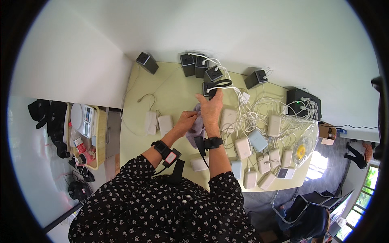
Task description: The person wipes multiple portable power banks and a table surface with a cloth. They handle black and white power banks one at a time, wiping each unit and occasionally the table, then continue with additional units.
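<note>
My left hand point(186, 122) pinches a greyish-purple cloth point(194, 136), which hangs down between my two wrists. Just ahead of it, my right hand point(211, 109) has its thumb and fingers at either side of a black box-shaped power unit point(208, 86). That unit has a black loop strap point(224, 83) and a white cable plugged into its top. The fingers' far side is hidden. Left of the cloth lie two cream power banks, one point(165, 124) nearer my left hand and another point(151, 122) beyond it. Another cream power bank point(228, 120) lies right of my right hand.
Similar black units point(187, 64) stand along the wall, with one point(147, 63) at the left and one point(256, 79) at the right. Tangled white cables point(252, 118) run to a black charging hub point(304, 104). Several power banks point(243, 148) cover the table's right side.
</note>
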### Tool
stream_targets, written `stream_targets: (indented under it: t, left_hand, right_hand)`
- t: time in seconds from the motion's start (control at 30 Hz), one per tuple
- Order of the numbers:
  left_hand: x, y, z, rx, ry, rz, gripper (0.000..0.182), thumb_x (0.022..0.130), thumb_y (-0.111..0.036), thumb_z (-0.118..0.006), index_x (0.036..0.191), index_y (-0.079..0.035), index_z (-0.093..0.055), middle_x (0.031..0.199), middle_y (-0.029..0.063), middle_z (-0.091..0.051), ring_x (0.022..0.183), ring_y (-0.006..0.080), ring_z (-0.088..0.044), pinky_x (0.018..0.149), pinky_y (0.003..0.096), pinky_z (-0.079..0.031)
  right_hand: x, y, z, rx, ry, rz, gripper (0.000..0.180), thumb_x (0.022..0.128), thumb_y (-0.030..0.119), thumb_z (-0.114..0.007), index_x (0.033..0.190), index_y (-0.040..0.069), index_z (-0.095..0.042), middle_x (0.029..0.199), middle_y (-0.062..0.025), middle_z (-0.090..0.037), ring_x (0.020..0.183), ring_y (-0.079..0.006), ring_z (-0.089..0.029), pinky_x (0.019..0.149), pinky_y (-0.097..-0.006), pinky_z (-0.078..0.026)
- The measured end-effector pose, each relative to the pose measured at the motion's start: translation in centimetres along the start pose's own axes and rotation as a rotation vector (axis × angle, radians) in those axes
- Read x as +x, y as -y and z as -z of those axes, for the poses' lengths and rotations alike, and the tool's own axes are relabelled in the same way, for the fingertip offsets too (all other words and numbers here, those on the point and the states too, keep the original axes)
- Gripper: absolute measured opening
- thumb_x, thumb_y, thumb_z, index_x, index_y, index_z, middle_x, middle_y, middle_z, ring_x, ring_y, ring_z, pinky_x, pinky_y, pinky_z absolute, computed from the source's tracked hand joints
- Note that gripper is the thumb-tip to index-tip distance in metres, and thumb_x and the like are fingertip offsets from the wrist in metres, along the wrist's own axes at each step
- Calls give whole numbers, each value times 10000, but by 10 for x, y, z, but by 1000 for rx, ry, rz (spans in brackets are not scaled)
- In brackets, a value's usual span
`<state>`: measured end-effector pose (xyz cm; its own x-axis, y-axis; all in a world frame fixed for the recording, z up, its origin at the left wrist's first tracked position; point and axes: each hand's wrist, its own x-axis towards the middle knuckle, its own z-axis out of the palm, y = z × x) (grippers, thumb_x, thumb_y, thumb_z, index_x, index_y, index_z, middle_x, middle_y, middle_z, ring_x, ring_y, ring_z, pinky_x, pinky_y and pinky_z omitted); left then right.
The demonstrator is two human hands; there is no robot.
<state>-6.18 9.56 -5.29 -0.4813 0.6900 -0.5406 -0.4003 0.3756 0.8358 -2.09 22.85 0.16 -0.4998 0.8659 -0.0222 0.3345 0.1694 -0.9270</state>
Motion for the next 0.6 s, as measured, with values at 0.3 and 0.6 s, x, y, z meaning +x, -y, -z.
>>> stream_targets:
  t: [0.3, 0.6]
  left_hand:
    - [-25, -30, -7, -300, 113, 155, 249, 1002, -66, -546, 1144, 46, -717, 986, 63, -730, 806, 132, -681, 724, 277, -571]
    - [-43, -57, -58, -498, 298, 91, 310, 1047, -131, -527, 1290, 31, -633, 1172, 93, -694, 996, 155, -675, 893, 293, -563]
  right_hand:
    - [-13, 17, 109, -27, 278, -306, 677, 800, 170, -808, 1365, -44, -501, 1306, -269, -565, 1097, -345, -628, 873, -381, -520]
    - [130, -35, 158, -486, -294, 236, 745, 715, 203, -846, 1305, -84, -495, 1174, -277, -598, 1152, -462, -523, 995, -515, -417]
